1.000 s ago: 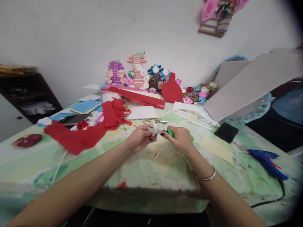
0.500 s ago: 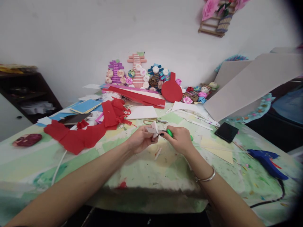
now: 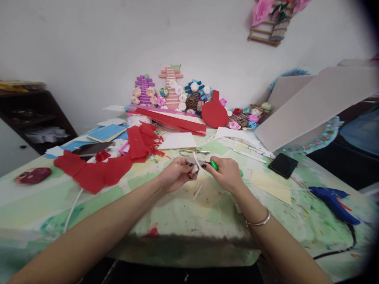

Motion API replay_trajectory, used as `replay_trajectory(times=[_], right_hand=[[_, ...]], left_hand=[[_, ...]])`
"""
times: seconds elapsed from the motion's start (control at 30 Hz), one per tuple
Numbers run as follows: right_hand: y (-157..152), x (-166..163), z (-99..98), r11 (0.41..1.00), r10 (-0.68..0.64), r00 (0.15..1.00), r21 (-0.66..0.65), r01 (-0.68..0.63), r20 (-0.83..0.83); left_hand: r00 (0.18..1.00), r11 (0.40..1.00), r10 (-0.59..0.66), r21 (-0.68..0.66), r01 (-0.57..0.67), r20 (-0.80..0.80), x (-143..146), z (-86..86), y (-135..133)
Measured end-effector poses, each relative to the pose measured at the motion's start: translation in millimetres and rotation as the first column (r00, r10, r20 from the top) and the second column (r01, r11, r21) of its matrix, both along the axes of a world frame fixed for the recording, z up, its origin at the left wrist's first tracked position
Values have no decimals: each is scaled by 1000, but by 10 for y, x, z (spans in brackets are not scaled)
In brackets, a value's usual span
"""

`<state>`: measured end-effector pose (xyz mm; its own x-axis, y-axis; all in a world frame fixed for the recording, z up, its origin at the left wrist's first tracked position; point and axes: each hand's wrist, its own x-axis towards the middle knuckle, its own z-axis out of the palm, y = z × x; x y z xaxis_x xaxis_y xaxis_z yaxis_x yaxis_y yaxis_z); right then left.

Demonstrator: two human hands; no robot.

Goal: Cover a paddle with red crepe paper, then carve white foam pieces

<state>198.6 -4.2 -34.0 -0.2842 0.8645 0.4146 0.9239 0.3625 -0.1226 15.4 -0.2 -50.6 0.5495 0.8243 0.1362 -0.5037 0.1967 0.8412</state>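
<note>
My left hand (image 3: 177,174) pinches a small pale pink paper piece (image 3: 194,162) above the middle of the table (image 3: 177,213). My right hand (image 3: 227,174) is closed round green-handled scissors (image 3: 213,165), whose blades point left into the paper. Both hands meet just above the paint-stained tablecloth. A silver bangle (image 3: 257,221) sits on my right wrist. Small paper offcuts (image 3: 197,191) lie on the cloth under the hands.
Red paper pieces (image 3: 97,169) lie at left beside blue sheets (image 3: 107,133). Gold scissors (image 3: 194,151) lie behind my hands. A black phone (image 3: 283,165) and blue glue gun (image 3: 334,198) sit at right. Paper flower crafts (image 3: 177,94) line the wall; grey boards (image 3: 314,106) lean at right.
The paper piece has turned and dropped a little in my left fingers, and the scissors have shifted slightly leftward into it. Both arms otherwise stay in place.
</note>
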Motion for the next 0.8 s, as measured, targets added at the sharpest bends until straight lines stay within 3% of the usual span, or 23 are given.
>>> replay_trajectory(times=[0.27,0.6,0.8], right_hand=[[-24,-30,0,1000,25,1000,8,-26,13],[43,54,-11,1000,-24,999,-10,24,-23],[19,10,-14,1000,-2,1000,8,2,-13]], left_hand=[[1000,1000,-18,8,18,1,7,-33,-3],[999,999,-31,-9,31,-37,5,51,-30],[997,999,-52,8,53,-61,7,-19,-9]])
